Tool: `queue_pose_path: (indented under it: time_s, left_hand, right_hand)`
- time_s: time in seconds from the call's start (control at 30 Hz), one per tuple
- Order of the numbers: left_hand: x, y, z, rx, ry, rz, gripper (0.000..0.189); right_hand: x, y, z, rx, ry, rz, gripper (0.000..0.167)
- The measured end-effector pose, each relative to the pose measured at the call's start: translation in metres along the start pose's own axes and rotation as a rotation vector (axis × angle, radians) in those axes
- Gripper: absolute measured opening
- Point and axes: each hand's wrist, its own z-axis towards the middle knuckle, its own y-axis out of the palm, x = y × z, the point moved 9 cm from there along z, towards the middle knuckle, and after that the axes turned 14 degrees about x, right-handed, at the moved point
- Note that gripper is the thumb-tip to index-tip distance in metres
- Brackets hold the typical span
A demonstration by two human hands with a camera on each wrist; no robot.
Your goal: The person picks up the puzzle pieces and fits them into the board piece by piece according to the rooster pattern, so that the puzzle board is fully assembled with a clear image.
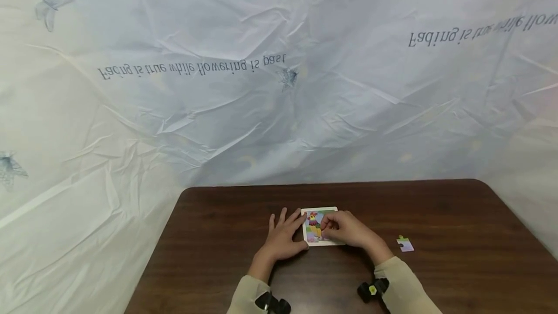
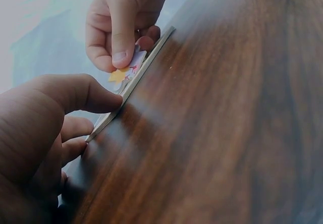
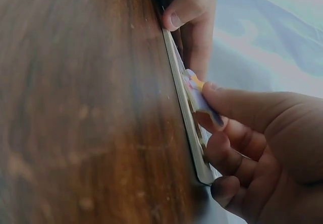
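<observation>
A small jigsaw puzzle board (image 1: pixel 320 209) with a pale raised border lies on the table, a colourful bird picture partly filling it. My right hand (image 1: pixel 350 230) is over the board's right side, pinching a puzzle piece (image 3: pixel 201 101) between thumb and fingers. That piece is tilted and lies against the board's near inner edge in both wrist views. Against the board's left edge rests my left hand (image 1: pixel 283 237), its fingers spread and its thumb at the near left corner. The right hand hides part of the picture.
A loose puzzle piece (image 1: pixel 406 244), green and lilac, lies on the dark wooden table (image 1: pixel 209 256) to the right of the right hand. Behind the table hangs a wrinkled pale cloth (image 1: pixel 244 120) with printed lettering. Each wrist wears a black strapped device.
</observation>
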Motion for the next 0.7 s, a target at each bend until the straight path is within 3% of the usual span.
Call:
queue_pose_path:
  time_s: [0.27, 0.7]
  left_hand:
    - [-0.0008, 0.0026, -0.0004, -0.002, 0.003, 0.004, 0.076]
    - [-0.001, 0.0014, 0.0001, -0.01, 0.004, 0.002, 0.075]
  right_hand:
    - [0.0025, -0.0006, -0.006, -0.025, -0.009, 0.076, 0.004]
    - [0.0004, 0.0016, -0.0036, 0.039, -0.031, -0.013, 0.005]
